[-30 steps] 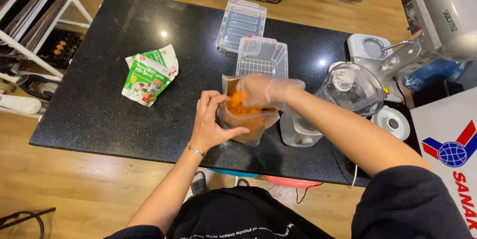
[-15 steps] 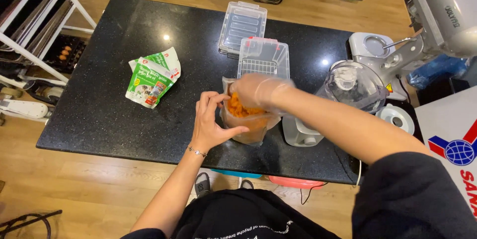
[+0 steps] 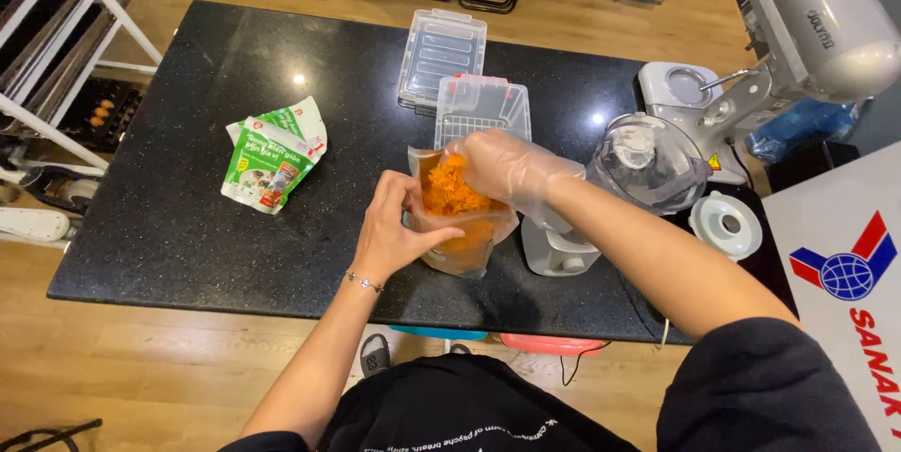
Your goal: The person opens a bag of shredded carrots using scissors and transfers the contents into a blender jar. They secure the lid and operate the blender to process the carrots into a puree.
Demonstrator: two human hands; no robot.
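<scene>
The left hand, bare with a thin bracelet at the wrist, is closed on the near-left edge of a clear plastic bag, pinching the rim so that the mouth stays spread and the bag does not slump. The right hand, in a thin transparent glove, is cupped with fingers drawn together over a clump of orange shredded food at the bag's mouth; whether it grips the clump or only presses on it cannot be told. The glove suits direct contact with food, in my judgement. The bag stands near the front edge of the black stone table, roughly upright, its long axis vertical, mouth pointing up and tipped slightly toward the right hand, orange contents visible in the lower part. Just right of the bag sits a food processor on a pale base. Behind it lie two clear lidded containers, and well to the left a green and white pouch, flat.
</scene>
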